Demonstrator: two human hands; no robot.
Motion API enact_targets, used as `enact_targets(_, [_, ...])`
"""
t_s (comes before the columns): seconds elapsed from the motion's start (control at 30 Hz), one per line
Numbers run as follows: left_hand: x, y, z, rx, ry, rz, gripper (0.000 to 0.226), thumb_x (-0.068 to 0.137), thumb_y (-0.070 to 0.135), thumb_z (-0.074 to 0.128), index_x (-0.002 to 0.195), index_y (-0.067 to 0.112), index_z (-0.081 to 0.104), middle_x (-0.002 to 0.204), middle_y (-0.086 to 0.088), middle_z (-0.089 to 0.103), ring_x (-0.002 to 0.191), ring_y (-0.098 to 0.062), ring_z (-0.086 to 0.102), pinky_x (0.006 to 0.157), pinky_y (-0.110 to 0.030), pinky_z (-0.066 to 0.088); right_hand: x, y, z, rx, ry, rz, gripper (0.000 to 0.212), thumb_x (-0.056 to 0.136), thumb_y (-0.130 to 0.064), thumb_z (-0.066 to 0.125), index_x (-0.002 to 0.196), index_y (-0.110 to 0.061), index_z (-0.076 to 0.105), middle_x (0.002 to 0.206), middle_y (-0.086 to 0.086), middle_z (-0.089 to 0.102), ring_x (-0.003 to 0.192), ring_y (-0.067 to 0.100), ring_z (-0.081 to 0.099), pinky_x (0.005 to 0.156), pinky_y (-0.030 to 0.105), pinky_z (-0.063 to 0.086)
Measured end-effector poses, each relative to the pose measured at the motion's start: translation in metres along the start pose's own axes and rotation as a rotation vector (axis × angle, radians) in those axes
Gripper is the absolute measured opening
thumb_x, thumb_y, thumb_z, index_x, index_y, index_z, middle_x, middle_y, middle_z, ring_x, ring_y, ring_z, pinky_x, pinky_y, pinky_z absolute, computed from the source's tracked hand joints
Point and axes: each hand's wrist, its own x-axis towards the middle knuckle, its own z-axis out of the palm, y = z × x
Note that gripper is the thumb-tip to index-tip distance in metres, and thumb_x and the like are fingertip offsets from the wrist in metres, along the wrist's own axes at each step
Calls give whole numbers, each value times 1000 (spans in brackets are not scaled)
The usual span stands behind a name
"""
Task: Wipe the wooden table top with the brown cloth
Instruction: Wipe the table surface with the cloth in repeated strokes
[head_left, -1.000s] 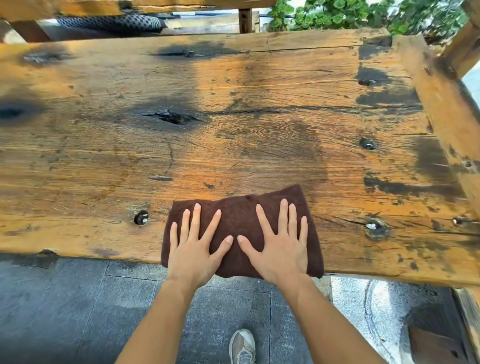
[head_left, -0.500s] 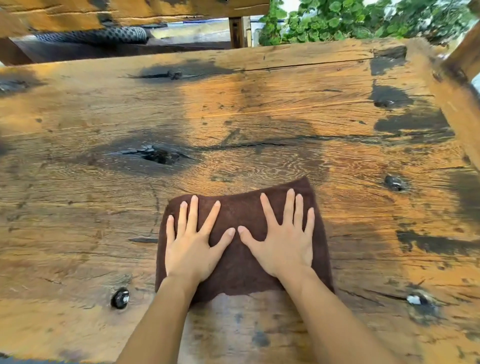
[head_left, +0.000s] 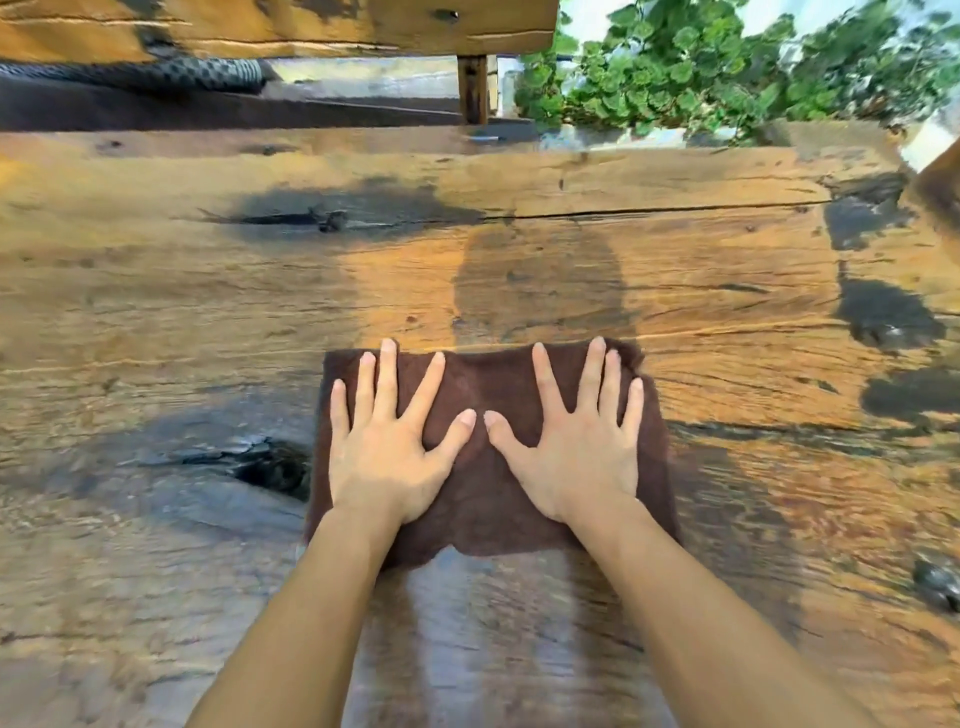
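Note:
The brown cloth (head_left: 480, 493) lies flat on the worn wooden table top (head_left: 727, 291), about mid-way across it. My left hand (head_left: 387, 447) presses palm-down on the cloth's left half with its fingers spread. My right hand (head_left: 576, 447) lies the same way on the right half, and the two thumbs almost touch. Neither hand curls around the cloth. A darker, damp-looking band runs on the wood from the cloth back toward me and ahead of it.
A dark knot hole (head_left: 275, 467) sits just left of the cloth, and a bolt head (head_left: 935, 582) is at the right edge. Beyond the table are a wooden bench (head_left: 260, 26), a patterned dark cushion (head_left: 156, 73) and green plants (head_left: 701, 67).
Both hands have slid the cloth away from the near table edge toward the middle of the top. The floor and my shoe have dropped out of view.

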Motion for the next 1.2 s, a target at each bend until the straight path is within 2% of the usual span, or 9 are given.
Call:
enact_targets(0.13, [68,-7,-10,11,39,48,74,87,91,1,155,62,-10,171,4,-22,156,-15,-23,126,-48,-12,55,-14,-2,7,10,21,94,85,-94,0,164,-44,-13,172,19,-23,159,33,-25,125,57,-16])
enact_targets(0.27, [131,-12,-15,21,61,31,75,87,91,0,156,60,-6,173,1,-15,158,-18,-16,127,-49,-9,127,-30,-8,8,3,6,96,83,-94,3,164,-44,-12,172,20,-22,159,33,-24,125,58,-16])
enact_targets(0.63, [326,-22,-46,89,53,101,85,84,91,5,160,53,4,173,-5,-12,159,-28,-14,126,-57,-8,302,-63,-30,-24,38,30,101,83,-94,12,167,-39,2,173,25,-8,161,38,-12,127,61,-8])
enact_targets(0.7, [351,-22,-46,118,88,114,87,84,90,4,161,50,11,174,-7,-3,159,-31,-7,125,-59,-6,329,-68,-31,-25,46,47,102,83,-94,14,168,-37,8,174,25,-2,161,39,-8,127,62,-7])
enact_targets(0.8, [377,-21,-48,175,157,128,89,84,88,9,158,44,28,170,-12,24,157,-36,15,124,-63,5,354,-70,-31,-49,108,70,102,81,-93,19,166,-36,21,172,26,13,161,41,5,126,64,-2])
enact_targets(0.9, [386,-16,-51,164,210,138,83,85,84,19,151,39,41,153,-14,52,139,-46,44,114,-62,29,361,-69,-32,-63,159,69,101,80,-93,23,164,-37,28,171,21,25,159,41,15,125,65,2])
enact_targets(0.97, [383,-14,-53,120,242,136,79,87,81,25,147,35,45,144,-16,59,128,-50,52,106,-60,39,359,-69,-33,-62,169,50,99,80,-93,23,163,-38,30,171,18,28,159,41,16,125,66,2])
enact_targets(1.07, [375,-16,-53,158,265,172,79,89,79,21,148,31,42,149,-17,54,136,-48,45,110,-61,32,352,-69,-36,-51,186,43,96,84,-90,25,164,-38,28,172,21,21,160,41,12,126,64,2])
enact_targets(1.2, [364,-22,-54,211,216,167,79,91,81,14,158,42,23,166,-18,30,154,-40,21,123,-65,10,338,-70,-38,-51,163,28,91,89,-87,23,167,-39,17,173,26,9,161,40,6,128,60,0])
